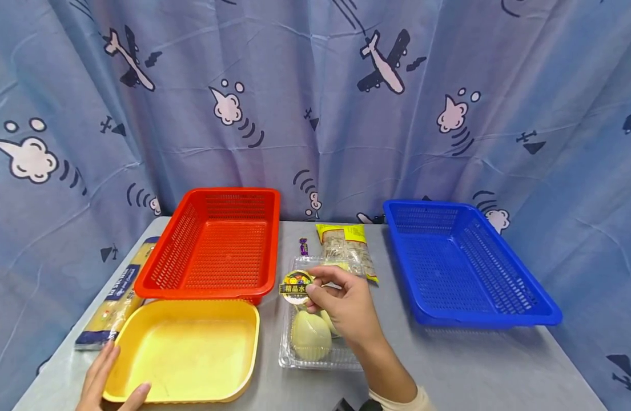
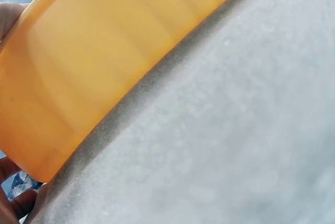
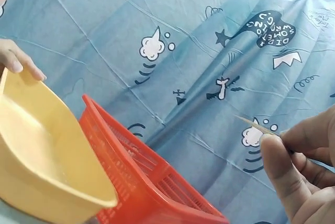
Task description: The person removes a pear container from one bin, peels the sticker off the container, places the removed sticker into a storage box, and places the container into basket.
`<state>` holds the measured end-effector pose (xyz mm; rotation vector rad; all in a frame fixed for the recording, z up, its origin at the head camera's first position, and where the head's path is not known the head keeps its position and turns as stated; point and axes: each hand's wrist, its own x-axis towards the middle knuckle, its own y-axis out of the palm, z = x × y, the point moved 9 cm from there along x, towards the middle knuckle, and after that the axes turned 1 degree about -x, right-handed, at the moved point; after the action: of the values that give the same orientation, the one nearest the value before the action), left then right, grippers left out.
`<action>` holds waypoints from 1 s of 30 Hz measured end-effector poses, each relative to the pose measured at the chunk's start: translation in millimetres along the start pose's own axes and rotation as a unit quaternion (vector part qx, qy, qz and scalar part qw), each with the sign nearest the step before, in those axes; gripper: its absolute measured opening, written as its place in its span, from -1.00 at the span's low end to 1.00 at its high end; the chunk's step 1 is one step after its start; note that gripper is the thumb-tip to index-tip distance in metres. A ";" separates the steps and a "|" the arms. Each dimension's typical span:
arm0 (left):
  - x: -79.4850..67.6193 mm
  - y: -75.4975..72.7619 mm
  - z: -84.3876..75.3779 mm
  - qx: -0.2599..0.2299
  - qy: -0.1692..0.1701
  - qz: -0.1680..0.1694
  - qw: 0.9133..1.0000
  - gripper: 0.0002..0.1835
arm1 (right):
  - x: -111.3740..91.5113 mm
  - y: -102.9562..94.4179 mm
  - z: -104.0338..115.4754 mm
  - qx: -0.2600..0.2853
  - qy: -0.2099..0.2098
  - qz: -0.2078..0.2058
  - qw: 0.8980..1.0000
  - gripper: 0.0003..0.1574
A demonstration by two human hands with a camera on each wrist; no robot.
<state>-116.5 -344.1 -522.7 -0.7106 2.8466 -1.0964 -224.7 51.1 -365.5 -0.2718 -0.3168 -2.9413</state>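
My right hand (image 1: 346, 305) pinches a round fruit label (image 1: 296, 287) between thumb and fingertips; it has a colourful fruit picture and a dark band with Chinese characters. In the right wrist view the label (image 3: 256, 125) appears edge-on, as a thin sliver. Below this hand lies a clear plastic box (image 1: 285, 348) containing pale yellow-green fruits (image 1: 311, 335), partly covered by the hand. My left hand (image 1: 100, 379) rests at the near left corner of a yellow basin (image 1: 184, 359), fingers along its side and thumb at the front rim. The basin's outer wall (image 2: 104, 51) fills much of the left wrist view.
A red basket (image 1: 233, 251) stands behind the yellow basin, and a blue basket (image 1: 469, 274) is at right. Behind the plastic box lie a yellow-topped food packet (image 1: 346, 242) and a small purple-wrapped candy (image 1: 303, 246). A long yellow-and-blue package (image 1: 122, 285) lies along the left edge.
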 end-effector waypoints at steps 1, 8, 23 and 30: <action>0.4 0.0 0.9 0.001 -0.003 0.003 1.000 0.04 | 0.0 3.1 -0.9 0.001 0.003 0.002 1.000 -0.66; 0.2 -1.5 0.3 0.006 -0.002 0.004 1.000 0.04 | 1.3 28.4 -6.2 0.005 0.002 0.027 1.000 -0.67; -4.3 -2.1 -7.6 -0.008 0.023 -0.021 0.999 0.01 | 1.4 70.9 -25.9 0.036 0.013 0.069 0.997 -0.67; -7.0 -5.1 -13.4 -0.020 0.042 -0.042 0.998 -0.02 | 1.5 85.6 -34.8 0.028 0.015 0.079 0.996 -0.68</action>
<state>-110.4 -336.0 -510.4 -0.8126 2.9418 -1.1086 -215.7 -39.3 -382.1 -0.2344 -0.3557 -2.7738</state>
